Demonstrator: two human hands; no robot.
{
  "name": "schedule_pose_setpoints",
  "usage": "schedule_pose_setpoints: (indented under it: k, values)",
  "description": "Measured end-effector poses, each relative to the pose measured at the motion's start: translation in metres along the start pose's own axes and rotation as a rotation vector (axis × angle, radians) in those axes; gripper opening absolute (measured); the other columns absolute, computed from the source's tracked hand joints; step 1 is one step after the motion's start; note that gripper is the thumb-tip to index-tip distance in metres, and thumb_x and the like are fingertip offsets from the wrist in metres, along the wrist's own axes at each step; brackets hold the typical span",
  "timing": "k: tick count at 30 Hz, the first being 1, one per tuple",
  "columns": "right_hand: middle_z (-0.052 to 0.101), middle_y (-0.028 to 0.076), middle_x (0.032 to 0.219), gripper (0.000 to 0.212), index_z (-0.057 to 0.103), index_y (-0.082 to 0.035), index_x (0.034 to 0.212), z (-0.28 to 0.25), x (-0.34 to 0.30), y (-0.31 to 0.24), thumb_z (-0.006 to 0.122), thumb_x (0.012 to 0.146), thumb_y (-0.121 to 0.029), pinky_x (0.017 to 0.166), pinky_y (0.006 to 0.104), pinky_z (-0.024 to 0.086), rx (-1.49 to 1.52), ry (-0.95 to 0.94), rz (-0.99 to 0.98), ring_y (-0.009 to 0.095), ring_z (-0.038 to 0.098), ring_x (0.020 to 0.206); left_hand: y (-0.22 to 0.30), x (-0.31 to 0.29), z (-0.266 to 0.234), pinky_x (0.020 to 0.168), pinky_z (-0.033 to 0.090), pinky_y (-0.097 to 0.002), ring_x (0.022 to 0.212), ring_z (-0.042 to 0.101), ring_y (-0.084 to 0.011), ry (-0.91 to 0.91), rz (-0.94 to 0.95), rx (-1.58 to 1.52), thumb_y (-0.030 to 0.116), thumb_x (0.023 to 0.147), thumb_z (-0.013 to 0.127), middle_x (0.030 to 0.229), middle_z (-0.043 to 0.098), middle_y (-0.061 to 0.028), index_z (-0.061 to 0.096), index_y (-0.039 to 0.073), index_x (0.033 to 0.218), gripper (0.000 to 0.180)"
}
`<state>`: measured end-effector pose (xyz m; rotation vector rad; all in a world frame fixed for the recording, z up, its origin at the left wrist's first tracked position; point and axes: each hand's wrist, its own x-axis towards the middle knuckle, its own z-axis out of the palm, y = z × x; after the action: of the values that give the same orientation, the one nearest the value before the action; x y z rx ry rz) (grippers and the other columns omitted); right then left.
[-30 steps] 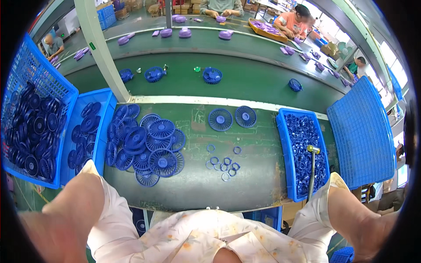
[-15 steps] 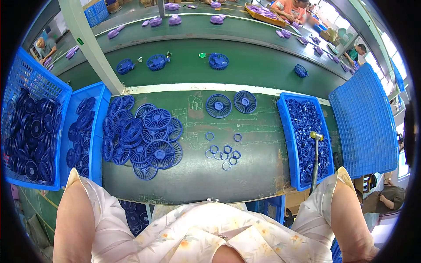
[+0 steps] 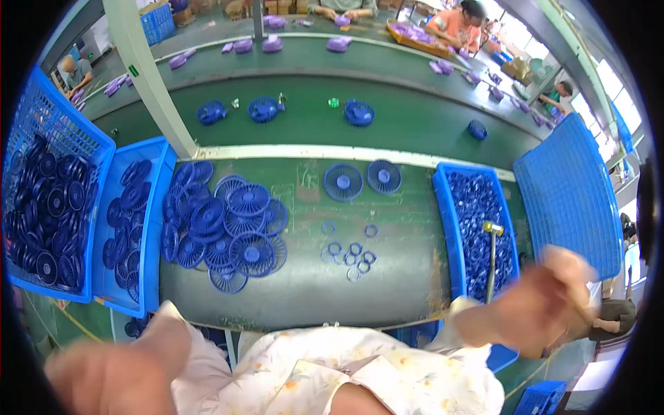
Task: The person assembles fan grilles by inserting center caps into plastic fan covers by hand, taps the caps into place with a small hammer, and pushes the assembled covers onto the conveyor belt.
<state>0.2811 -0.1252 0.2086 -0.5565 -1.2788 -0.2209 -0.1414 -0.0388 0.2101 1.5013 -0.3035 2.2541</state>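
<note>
My left hand (image 3: 114,377) is a motion blur at the lower left, below the blue bins. My right hand (image 3: 553,287) hangs, also smeared, near the right-hand bin. Neither hand's fingers can be made out. Closest to the right hand is a hammer (image 3: 492,252) with a yellow head, lying over a blue bin (image 3: 448,238) of small blue rings (image 3: 477,200). On the dark worktop (image 3: 304,297) a pile of round blue fan grilles (image 3: 249,252) lies at left. Two more grilles (image 3: 343,181) lie apart at the back, with several loose rings (image 3: 351,259) nearer me.
Blue crates (image 3: 149,270) holding grilles stand at left; an upright blue crate (image 3: 570,200) is at right. Beyond a pale ledge (image 3: 304,152), a green conveyor (image 3: 415,117) carries blue fan parts (image 3: 359,112). Purple fans (image 3: 272,43) lie on a farther belt, where co-workers (image 3: 456,31) sit. A post (image 3: 149,83) rises at left.
Both my hands have come into view, the left at lower left and the right beside the ring bin. The blue fan parts on the conveyor have shifted right. My view has tilted slightly.
</note>
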Motion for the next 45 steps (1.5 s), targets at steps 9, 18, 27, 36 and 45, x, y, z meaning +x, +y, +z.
schedule_pose_setpoints:
  k: [9,18,27,36,45]
  values:
    - [0.067,0.013,0.103,0.022,0.073,-0.006,0.108,0.031,-0.170,0.072,0.071,0.087,0.000,0.068,0.0309,0.055,-0.650,-0.568,0.758,0.020,0.066,0.081,-0.092,-0.091,-0.032,0.094,0.052,-0.0402,0.105,0.064,-0.0325,-0.578,-0.760,1.260,0.013,0.084,0.079,0.112,0.069,-0.0149,0.072,0.005,0.111,0.029]
    - [0.063,0.016,0.105,0.024,0.074,-0.009,0.109,0.044,-0.194,0.106,0.076,0.086,-0.008,0.077,0.0374,0.057,-0.727,-0.710,0.671,0.028,0.067,0.085,-0.155,-0.112,-0.072,0.096,0.046,-0.0482,0.106,0.062,-0.0392,-1.005,-0.913,1.608,0.046,0.087,0.073,0.109,0.070,-0.0225,0.062,-0.003,0.128,0.065]
    - [0.063,0.007,0.127,0.007,0.071,-0.002,0.099,0.034,-0.195,0.104,0.072,0.093,-0.002,0.079,0.0244,0.051,0.016,-0.129,1.253,0.008,0.063,0.092,-0.152,-0.098,-0.042,0.084,0.055,-0.0341,0.094,0.066,-0.0185,-0.423,-1.227,1.049,0.004,0.077,0.084,0.109,0.066,-0.0129,0.057,0.005,0.139,0.067]
    - [0.063,0.005,0.128,0.033,0.062,-0.005,0.131,0.055,-0.185,0.057,0.068,0.098,-0.007,0.089,0.0239,0.049,0.510,-0.006,1.462,0.011,0.061,0.102,-0.116,-0.181,0.023,0.082,0.060,-0.0311,0.092,0.069,-0.0123,0.161,-1.646,0.014,0.001,0.094,0.069,0.104,0.071,-0.0048,0.063,0.004,0.112,0.019]
    - [0.061,0.003,0.123,0.035,0.062,-0.003,0.130,0.068,-0.191,0.037,0.066,0.096,0.003,0.080,0.0179,0.045,0.392,-0.227,1.386,0.005,0.057,0.097,-0.103,-0.202,0.032,0.088,0.061,-0.0384,0.100,0.070,-0.0195,0.321,-1.805,-0.123,0.017,0.104,0.058,0.112,0.069,-0.0089,0.062,0.005,0.117,0.017]
